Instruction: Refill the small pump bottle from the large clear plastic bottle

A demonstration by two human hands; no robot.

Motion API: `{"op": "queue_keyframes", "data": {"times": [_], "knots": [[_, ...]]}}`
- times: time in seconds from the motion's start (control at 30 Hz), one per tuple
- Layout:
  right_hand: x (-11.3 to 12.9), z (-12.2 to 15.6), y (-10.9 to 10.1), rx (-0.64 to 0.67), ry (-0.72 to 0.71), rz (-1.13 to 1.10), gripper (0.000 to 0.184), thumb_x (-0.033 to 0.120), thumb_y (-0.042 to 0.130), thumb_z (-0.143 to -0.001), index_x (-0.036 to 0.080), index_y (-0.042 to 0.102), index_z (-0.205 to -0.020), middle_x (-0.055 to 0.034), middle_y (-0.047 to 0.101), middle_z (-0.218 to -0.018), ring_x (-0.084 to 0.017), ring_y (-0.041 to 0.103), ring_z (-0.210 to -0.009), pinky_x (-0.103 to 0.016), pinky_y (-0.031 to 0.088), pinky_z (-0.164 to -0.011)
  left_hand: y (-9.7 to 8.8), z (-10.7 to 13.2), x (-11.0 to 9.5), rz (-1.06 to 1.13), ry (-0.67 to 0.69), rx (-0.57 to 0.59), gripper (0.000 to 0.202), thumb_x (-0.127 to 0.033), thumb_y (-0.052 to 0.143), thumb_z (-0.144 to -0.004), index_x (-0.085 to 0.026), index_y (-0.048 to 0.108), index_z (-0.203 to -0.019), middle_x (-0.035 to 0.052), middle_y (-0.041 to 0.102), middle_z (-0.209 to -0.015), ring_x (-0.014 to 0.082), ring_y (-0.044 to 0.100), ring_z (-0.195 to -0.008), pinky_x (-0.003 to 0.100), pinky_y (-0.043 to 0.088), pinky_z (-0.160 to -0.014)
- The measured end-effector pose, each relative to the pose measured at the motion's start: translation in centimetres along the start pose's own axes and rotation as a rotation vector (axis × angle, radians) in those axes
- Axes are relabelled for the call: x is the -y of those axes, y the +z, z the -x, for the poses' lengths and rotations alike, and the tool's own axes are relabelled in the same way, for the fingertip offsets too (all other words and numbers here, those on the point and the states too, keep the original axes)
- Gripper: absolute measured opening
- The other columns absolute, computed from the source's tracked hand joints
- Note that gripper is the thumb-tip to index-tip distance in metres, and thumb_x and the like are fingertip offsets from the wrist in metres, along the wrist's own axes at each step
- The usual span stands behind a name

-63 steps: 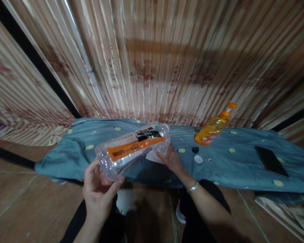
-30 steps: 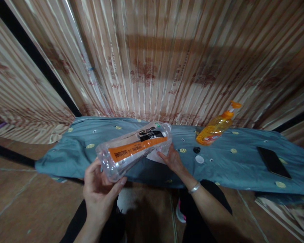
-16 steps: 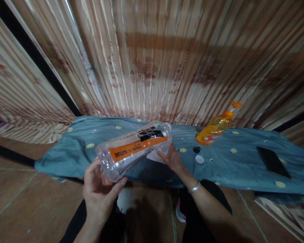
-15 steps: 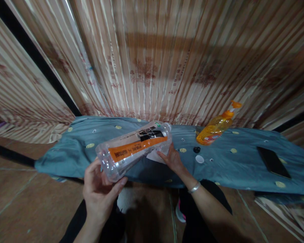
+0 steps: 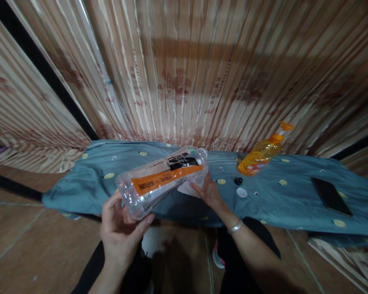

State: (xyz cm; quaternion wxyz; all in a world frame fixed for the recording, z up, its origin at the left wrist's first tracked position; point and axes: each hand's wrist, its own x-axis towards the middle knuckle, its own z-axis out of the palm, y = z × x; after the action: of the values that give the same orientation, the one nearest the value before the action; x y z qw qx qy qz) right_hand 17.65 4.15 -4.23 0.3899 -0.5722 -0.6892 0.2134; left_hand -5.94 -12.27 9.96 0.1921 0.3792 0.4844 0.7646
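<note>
Grips clear plastic bottle in left hand; holds white tissue near its neck in right hand.

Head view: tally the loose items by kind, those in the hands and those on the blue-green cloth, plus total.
Bottles: 2 (clear labelled bottle, orange pump bottle)
Small pieces: 2 (black piece, white disc)
Thin sheets: 1 (white sheet)
Flat dark slabs: 1 (phone-like slab)
Total: 6

Left hand curled, right hand angled inward, both gripping
</note>
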Motion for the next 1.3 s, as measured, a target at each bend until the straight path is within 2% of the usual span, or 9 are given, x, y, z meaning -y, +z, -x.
{"op": "queue_keyframes", "data": {"times": [0.1,0.27,0.37,0.63,0.8,0.9,1.07,1.3], "knots": [[0.2,0.0,-0.1,0.0,0.019,0.008,0.074,0.038,0.083,-0.086,0.018,0.056,-0.152,-0.0244,0.08,-0.128,-0.046,0.078,-0.12,-0.07,0.062,-0.105,0.1,0.0,0.0,-0.004,0.009,-0.005,0.069,-0.028,0.108,-0.047,-0.025,0.075,-0.107,0.0043,0.077,-0.106,0.0271,0.08,-0.099,0.029,0.07,-0.072],[0.3,0.0,-0.1,0.012,0.005,0.019,0.074,0.038,0.082,-0.088,0.018,0.054,-0.154,-0.0228,0.081,-0.128,-0.044,0.079,-0.118,-0.068,0.062,-0.106,0.1,0.0,0.1,0.048,0.003,0.016,0.065,-0.015,0.105,-0.049,-0.024,0.076,-0.107,0.003,0.076,-0.106,0.0244,0.08,-0.1,0.026,0.069,-0.074],[0.2,0.0,0.0,-0.005,0.0,0.024,0.076,0.038,0.082,-0.087,0.019,0.053,-0.155,-0.0198,0.082,-0.126,-0.042,0.08,-0.117,-0.066,0.063,-0.105,0.1,0.0,-0.1,0.045,0.014,0.015,0.064,-0.011,0.103,-0.05,-0.024,0.077,-0.107,0.0022,0.076,-0.104,0.0247,0.08,-0.1,0.028,0.07,-0.077],[0.8,0.0,-0.2,0.007,0.004,-0.014,0.069,0.036,0.08,-0.088,0.02,0.057,-0.151,-0.0183,0.083,-0.126,-0.041,0.081,-0.116,-0.062,0.065,-0.104,0.2,0.0,-0.2,0.033,0.062,0.036,0.063,-0.013,0.103,-0.052,-0.023,0.077,-0.108,0.0031,0.078,-0.102,0.0238,0.081,-0.092,0.028,0.069,-0.072],[1.1,0.0,-0.4,0.022,0.043,0.002,0.069,0.036,0.081,-0.087,0.018,0.058,-0.15,-0.0224,0.082,-0.127,-0.042,0.08,-0.119,-0.065,0.064,-0.106,0.3,-0.2,-0.2,0.062,0.097,0.057,0.061,-0.013,0.103,-0.053,-0.024,0.077,-0.108,0.002,0.08,-0.101,0.0221,0.082,-0.09,0.025,0.069,-0.073],[1.0,0.0,-0.4,0.018,0.045,0.01,0.071,0.037,0.082,-0.087,0.018,0.057,-0.151,-0.0234,0.081,-0.128,-0.042,0.08,-0.119,-0.065,0.064,-0.106,0.3,-0.2,-0.1,0.087,0.093,0.066,0.062,-0.015,0.104,-0.053,-0.024,0.078,-0.109,0.0002,0.08,-0.098,0.0204,0.082,-0.086,0.024,0.068,-0.071],[0.5,0.0,-0.1,-0.015,0.002,0.008,0.077,0.038,0.082,-0.087,0.021,0.054,-0.156,-0.0212,0.081,-0.13,-0.043,0.079,-0.119,-0.068,0.063,-0.106,0.1,-0.2,0.0,0.049,0.085,0.063,0.064,-0.016,0.105,-0.052,-0.026,0.076,-0.109,0.0008,0.08,-0.1,0.023,0.082,-0.087,0.026,0.068,-0.069],[0.6,-0.1,0.1,0.003,0.022,0.007,0.074,0.038,0.08,-0.087,0.018,0.054,-0.154,-0.0232,0.08,-0.133,-0.043,0.078,-0.122,-0.067,0.062,-0.108,0.3,-0.3,-0.3,0.043,0.075,0.062,0.06,-0.018,0.105,-0.054,-0.023,0.074,-0.106,0.001,0.078,-0.096,0.0209,0.081,-0.081,0.024,0.066,-0.067]]}}
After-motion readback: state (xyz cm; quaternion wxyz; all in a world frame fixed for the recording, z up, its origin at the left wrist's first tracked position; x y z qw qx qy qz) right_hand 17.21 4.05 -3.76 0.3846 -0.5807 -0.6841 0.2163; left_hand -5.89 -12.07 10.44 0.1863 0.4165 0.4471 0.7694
